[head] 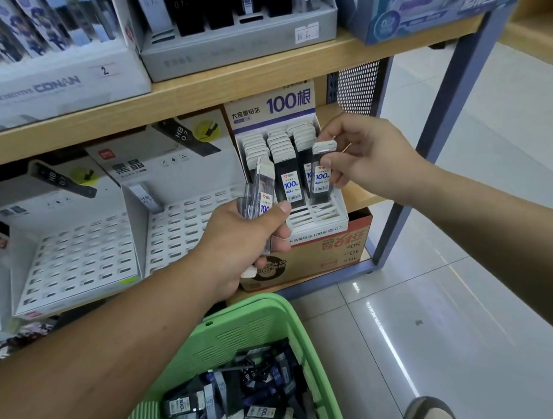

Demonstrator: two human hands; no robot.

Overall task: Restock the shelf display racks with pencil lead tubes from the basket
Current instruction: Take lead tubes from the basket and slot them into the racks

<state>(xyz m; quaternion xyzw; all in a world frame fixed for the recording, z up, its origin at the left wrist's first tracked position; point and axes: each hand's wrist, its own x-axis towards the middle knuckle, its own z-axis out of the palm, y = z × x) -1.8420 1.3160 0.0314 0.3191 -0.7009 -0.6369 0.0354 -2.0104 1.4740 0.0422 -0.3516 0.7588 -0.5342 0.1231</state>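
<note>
Two shelf (186, 95) levels carry display racks. Green basket (281, 312) below holds loose tubes. Rack (273, 106) marked 100 is mostly full. Left hand (241, 244) grips a bundle (260, 187) in front of the rack. Right hand (368, 154) pinches one tube (321, 176), upright at the rack's front right row.

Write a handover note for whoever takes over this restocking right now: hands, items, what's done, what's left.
Left hand grips a bundle of white-capped black lead tubes. Right hand pinches one black labelled tube at the right column of the white cardboard 100-count rack.
Done: its back rows are filled.
Left: its front slots, the nearly empty white slotted racks beside it, and many loose tubes in the green plastic basket.
</note>
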